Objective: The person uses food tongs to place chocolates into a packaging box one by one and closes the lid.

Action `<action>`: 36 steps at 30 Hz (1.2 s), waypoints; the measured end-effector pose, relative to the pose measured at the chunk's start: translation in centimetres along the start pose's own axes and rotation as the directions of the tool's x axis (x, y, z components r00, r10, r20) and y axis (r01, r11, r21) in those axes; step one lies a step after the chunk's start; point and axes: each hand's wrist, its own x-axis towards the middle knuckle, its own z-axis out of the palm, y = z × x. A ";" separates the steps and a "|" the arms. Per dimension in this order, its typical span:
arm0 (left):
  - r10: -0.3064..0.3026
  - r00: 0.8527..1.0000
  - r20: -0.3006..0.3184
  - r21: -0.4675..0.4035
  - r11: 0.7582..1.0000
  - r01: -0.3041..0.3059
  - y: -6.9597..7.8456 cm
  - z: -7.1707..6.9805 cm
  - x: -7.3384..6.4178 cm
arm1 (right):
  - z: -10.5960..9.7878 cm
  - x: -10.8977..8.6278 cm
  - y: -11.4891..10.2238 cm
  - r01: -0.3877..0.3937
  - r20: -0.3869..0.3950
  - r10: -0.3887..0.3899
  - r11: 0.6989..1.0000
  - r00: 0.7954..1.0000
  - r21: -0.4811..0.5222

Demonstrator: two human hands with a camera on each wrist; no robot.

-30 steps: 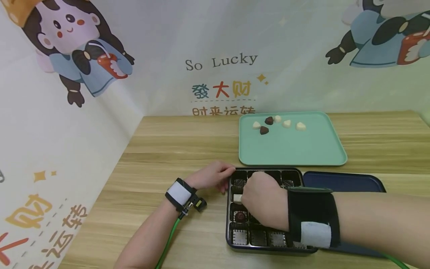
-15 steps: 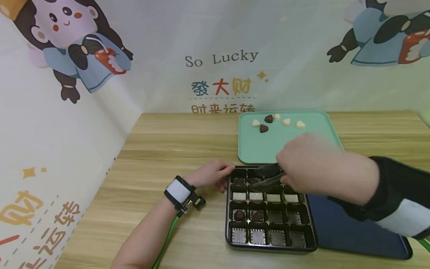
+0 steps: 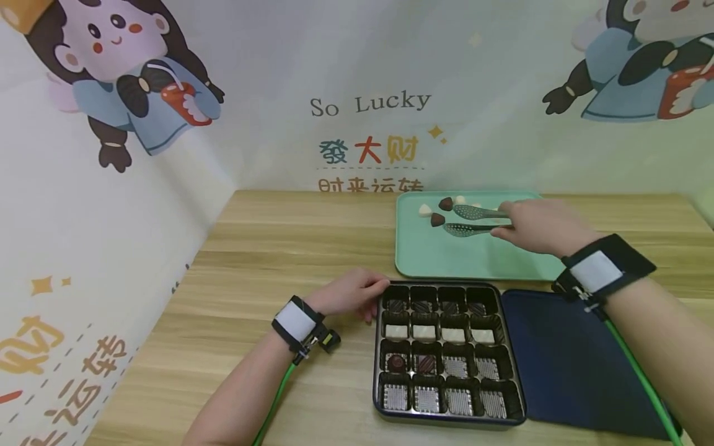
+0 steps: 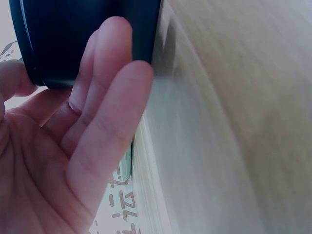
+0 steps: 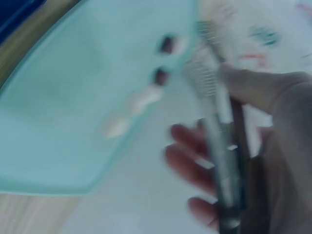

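My right hand (image 3: 541, 223) holds a pair of tongs (image 3: 471, 230) over the green tray (image 3: 435, 263), their perforated tips spread apart near two dark chocolates (image 3: 437, 219). Pale chocolates (image 3: 425, 210) lie around them, some partly behind the tongs and hand. In the blurred right wrist view, the tongs (image 5: 214, 131) have nothing between their tips. My left hand (image 3: 348, 292) grips the far left corner of a dark chocolate box (image 3: 449, 419), thumb at the rim and fingers (image 4: 114, 117) along its side. Dark striped pieces fill the box's back row, white pieces (image 3: 452, 335) the second.
In the box's third row sit a round brown chocolate (image 3: 396, 363) and a striped one (image 3: 426, 363); other compartments show only ridged liners. A navy lid or tray (image 3: 574, 359) lies right of the box, under my right forearm. A printed cloth (image 3: 268, 136) hangs behind the table.
My right hand has moved with the tongs from over the box up to the green tray, and the tongs have spread. A striped chocolate shows in the third row. The left hand has stayed.
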 end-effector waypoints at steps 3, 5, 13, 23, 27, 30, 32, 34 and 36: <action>0.002 1.000 0.007 -0.004 1.000 -0.002 -0.2 0.2 -0.1 | 1.4 1.9 0.7 0.002 -0.001 -0.002 1.000 1.000 -0.008; 0.003 1.000 0.007 -0.007 1.000 -0.003 -0.2 0.3 -0.1 | 2.0 2.9 0.8 0.011 -0.001 -0.011 1.000 1.000 -0.023; -0.001 1.000 0.009 -0.017 1.000 0.002 -0.2 0.6 -0.1 | 3.2 4.5 0.4 0.002 0.044 -0.001 1.000 0.999 -0.020; 0.002 1.000 0.008 -0.009 1.000 -0.002 -0.1 0.4 -0.1 | 3.5 5.0 0.1 0.018 -0.010 -0.019 0.999 1.000 -0.034; -0.004 1.000 0.009 -0.006 1.000 0.004 -0.1 0.2 -0.1 | 3.3 5.1 -0.2 0.023 -0.025 -0.024 0.999 0.999 -0.047; -0.006 1.000 0.008 -0.003 1.000 0.006 0.0 0.1 -0.2 | 3.2 5.3 -0.4 0.023 -0.027 -0.025 0.997 0.999 -0.069; -0.006 1.000 0.007 -0.002 1.000 0.006 0.0 0.0 -0.2 | 3.2 5.4 -0.5 0.028 -0.031 -0.030 0.996 0.999 -0.081; -0.004 1.000 0.006 0.002 1.000 0.004 0.0 0.0 -0.3 | 3.1 5.3 -0.6 0.035 -0.041 -0.039 0.996 0.998 -0.079; -0.002 1.000 0.006 -0.001 1.000 0.002 -0.1 0.0 -0.3 | 2.8 5.0 -0.7 0.053 -0.059 -0.058 0.996 0.997 -0.070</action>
